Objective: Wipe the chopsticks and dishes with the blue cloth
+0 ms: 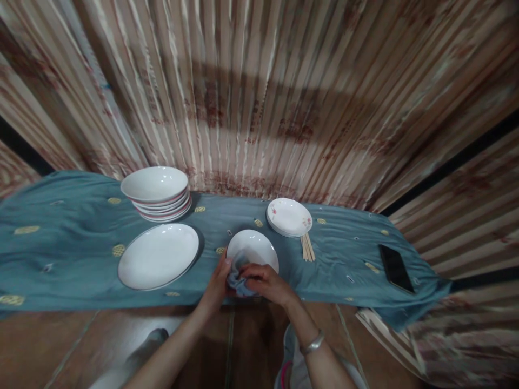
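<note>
A round white plate is at the front middle of the cloth-covered table. My left hand grips its left rim, the thumb over the edge. In my right hand is a bunched grey-blue cloth, pressed against the near left part of the plate. My right fingers are closed on the cloth, and part of it hangs by the plate's near rim. Whether the plate rests on the table or is slightly lifted, I cannot tell.
Left of the plate lies a large oval white plate. Behind it stands a stack of white dishes. Small flowered plates sit at the back right, with several wooden chopsticks partly under them. A black phone lies far right. A curtain hangs behind.
</note>
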`<move>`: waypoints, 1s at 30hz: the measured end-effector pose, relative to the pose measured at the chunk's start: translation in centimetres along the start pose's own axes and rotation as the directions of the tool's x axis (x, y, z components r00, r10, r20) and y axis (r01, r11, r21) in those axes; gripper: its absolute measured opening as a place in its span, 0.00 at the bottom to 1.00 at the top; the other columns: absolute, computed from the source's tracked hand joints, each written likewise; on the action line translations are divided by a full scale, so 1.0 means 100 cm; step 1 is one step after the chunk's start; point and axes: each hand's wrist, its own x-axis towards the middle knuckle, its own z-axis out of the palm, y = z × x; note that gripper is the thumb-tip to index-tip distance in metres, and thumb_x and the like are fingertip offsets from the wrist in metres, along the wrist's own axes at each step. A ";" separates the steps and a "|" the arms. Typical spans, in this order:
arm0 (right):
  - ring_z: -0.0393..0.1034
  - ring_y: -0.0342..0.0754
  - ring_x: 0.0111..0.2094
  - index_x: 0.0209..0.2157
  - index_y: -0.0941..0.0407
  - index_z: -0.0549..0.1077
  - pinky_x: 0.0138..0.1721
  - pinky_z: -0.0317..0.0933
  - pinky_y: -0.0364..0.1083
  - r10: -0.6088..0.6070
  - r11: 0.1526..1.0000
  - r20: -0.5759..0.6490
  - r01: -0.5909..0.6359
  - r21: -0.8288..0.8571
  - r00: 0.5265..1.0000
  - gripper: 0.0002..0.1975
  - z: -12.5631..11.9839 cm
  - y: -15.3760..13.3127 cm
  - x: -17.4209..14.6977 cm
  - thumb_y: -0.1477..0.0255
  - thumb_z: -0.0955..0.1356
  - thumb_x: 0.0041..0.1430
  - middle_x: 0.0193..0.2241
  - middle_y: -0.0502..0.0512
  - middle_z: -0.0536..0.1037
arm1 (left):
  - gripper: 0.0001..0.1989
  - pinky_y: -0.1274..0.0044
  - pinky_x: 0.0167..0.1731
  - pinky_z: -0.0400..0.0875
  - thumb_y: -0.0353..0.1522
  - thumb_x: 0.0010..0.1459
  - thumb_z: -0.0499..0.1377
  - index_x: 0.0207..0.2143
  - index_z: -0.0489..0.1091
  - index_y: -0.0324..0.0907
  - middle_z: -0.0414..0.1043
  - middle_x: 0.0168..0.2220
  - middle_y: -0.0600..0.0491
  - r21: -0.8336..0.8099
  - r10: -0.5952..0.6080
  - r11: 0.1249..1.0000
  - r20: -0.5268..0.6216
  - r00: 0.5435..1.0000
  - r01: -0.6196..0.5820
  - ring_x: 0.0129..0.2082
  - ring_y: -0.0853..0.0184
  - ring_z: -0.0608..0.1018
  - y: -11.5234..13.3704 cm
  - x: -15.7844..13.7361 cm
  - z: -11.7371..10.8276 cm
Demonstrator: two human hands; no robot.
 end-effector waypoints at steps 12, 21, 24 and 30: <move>0.73 0.49 0.40 0.28 0.56 0.78 0.45 0.63 0.47 0.046 0.872 -0.209 -0.142 -0.469 0.977 0.11 -0.025 0.014 -0.025 0.82 0.66 0.45 0.36 0.54 0.79 | 0.38 0.76 0.18 0.75 0.39 0.52 0.62 0.63 0.51 0.53 0.55 0.62 0.45 0.105 -0.009 0.994 -0.073 0.997 0.017 0.36 0.61 0.78 0.008 -0.004 0.007; 0.69 0.51 0.45 0.38 0.57 0.74 0.50 0.62 0.52 -0.133 0.715 -0.396 -0.188 -0.673 0.909 0.15 -0.027 0.035 -0.021 0.82 0.63 0.49 0.41 0.58 0.76 | 0.36 0.76 0.17 0.75 0.39 0.52 0.62 0.62 0.53 0.55 0.52 0.64 0.47 0.092 -0.001 0.996 -0.083 0.997 0.009 0.41 0.56 0.76 0.008 -0.002 0.006; 0.65 0.53 0.52 0.48 0.58 0.70 0.55 0.59 0.54 -0.193 0.668 -0.423 -0.198 -0.718 0.885 0.22 -0.023 0.041 -0.016 0.81 0.63 0.50 0.48 0.61 0.72 | 0.34 0.75 0.17 0.75 0.39 0.53 0.62 0.61 0.55 0.55 0.53 0.63 0.47 0.097 -0.005 0.995 -0.072 0.997 0.012 0.39 0.57 0.77 0.007 -0.001 0.005; 0.62 0.54 0.54 0.54 0.60 0.66 0.56 0.58 0.56 -0.202 0.627 -0.357 -0.160 -0.763 0.912 0.26 -0.006 0.032 -0.008 0.83 0.60 0.52 0.51 0.65 0.68 | 0.35 0.75 0.16 0.75 0.40 0.53 0.61 0.62 0.54 0.54 0.55 0.62 0.46 0.100 -0.004 0.995 -0.083 0.997 0.012 0.38 0.57 0.77 0.009 0.000 0.007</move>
